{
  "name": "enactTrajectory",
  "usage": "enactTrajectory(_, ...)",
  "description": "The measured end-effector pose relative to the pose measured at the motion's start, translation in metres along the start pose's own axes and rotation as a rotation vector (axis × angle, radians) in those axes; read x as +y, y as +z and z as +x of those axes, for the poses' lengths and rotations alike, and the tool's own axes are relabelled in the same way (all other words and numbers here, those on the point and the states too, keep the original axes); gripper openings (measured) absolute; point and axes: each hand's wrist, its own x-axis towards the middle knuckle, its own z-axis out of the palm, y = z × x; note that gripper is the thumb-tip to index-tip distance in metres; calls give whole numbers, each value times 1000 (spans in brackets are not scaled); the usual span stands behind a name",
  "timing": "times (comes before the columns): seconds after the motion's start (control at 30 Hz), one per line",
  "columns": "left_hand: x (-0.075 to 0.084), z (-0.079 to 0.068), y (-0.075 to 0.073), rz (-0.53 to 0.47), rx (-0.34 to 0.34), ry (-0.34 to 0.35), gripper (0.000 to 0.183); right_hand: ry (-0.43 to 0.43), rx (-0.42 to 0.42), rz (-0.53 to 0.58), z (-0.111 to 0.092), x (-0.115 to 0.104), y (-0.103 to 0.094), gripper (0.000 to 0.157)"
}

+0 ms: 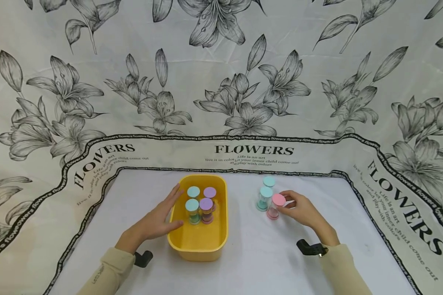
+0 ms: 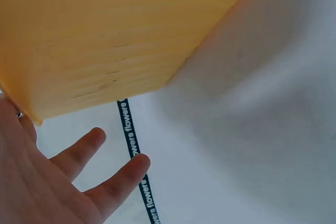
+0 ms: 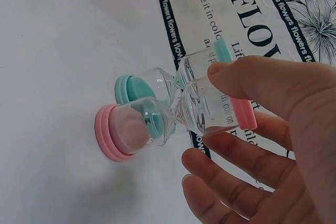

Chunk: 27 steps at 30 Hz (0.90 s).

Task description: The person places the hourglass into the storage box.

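- With the right hand (image 1: 302,209), pinching a clear hourglass with round pink caps and pink sand (image 1: 278,200) by its upper bulb, between thumb and fingers set narrowly apart; leaving the lower fingers loosely bent and free.
- Held roughly upright in that pinch, at three o'clock from a yellow, round-cornered plastic tub (image 1: 203,256); cannot tell whether resting on the white cloth tabletop (image 1: 251,262) or just lifted.
- At ten o'clock from the pink-capped piece, just beside it, a clear hourglass with round teal caps and teal sand (image 1: 266,192).
- At eleven o'clock, a little farther off, a second teal-capped hourglass (image 1: 269,180), partly hidden.
- With the left hand (image 1: 156,222), at nine o'clock of the tub, gripping nothing; spreading nearly straight fingers beside the wall and reaching the thumb over the rim.
- Inside the tub, toward twelve o'clock, two teal-capped hourglasses (image 1: 192,205) on the left and two purple-capped hourglasses (image 1: 206,204) on the right, grouped closely.
- At both wrists, black devices (image 1: 311,248) beside beige sleeves (image 1: 341,268).
- At twelve o'clock, beyond the tabletop, a white cloth backdrop (image 1: 151,37) printed with black lilies and lettering.
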Motion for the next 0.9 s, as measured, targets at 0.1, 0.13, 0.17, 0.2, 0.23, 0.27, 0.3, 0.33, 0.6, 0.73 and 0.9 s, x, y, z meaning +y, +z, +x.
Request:
enactTrajectory(0.1,0,0,4,-18,-5,-6,91,8,-14,-9,0,-2,0,59)
enactTrajectory(0.13,0,0,5,-23,-5,-5,90,12,-16,-17,0,-3,0,59)
enactTrajectory(0.17,0,1,5,-27,-5,-5,90,17,-16,-25,0,-4,0,58)
enactTrajectory(0.2,0,1,6,-31,-5,-7,90,17,-16,-32,1,-5,0,57)
enactTrajectory(0.23,0,1,6,-36,-5,-10,90,15,-13,-38,2,-7,0,57)
enactTrajectory(0.27,0,0,6,-44,-5,-13,89,11,-13,-41,3,-8,0,56)
enactTrajectory(0.3,1,0,6,-49,-6,-18,89,6,-14,-44,3,-9,0,54)
enactTrajectory(0.33,1,0,6,-50,-8,-24,89,-2,-16,-46,4,-10,0,53)
enactTrajectory(0.6,1,2,8,-47,-10,-9,88,-21,-62,-63,1,-22,-3,47)
enactTrajectory(0.73,-1,0,7,-48,-7,0,89,-55,-97,-63,-1,-35,-4,50)
enactTrajectory(0.9,-1,-2,5,-83,-15,10,91,-128,-113,-47,-4,-54,-7,47)
